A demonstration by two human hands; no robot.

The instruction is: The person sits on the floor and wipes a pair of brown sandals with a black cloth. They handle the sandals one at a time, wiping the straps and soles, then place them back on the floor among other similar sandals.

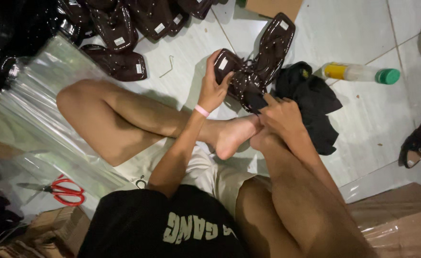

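I sit cross-legged on a pale tiled floor. My left hand [213, 88], with a pink band on the wrist, grips the end of a glossy dark brown sandal [239, 76] that has a studded bow and a small white sticker on its sole. My right hand [280, 117] presses a black cloth [311, 102] against the sandal's lower edge. A second sandal of the same kind [275, 43] lies just behind, touching the first.
A pile of several more dark sandals [124, 28] lies at the top left. Clear plastic sheeting [43, 95] and red-handled scissors [64, 191] are at my left. A bottle with yellow liquid and a green cap [361, 72] lies at the right. Cardboard [401, 220] sits at the bottom right.
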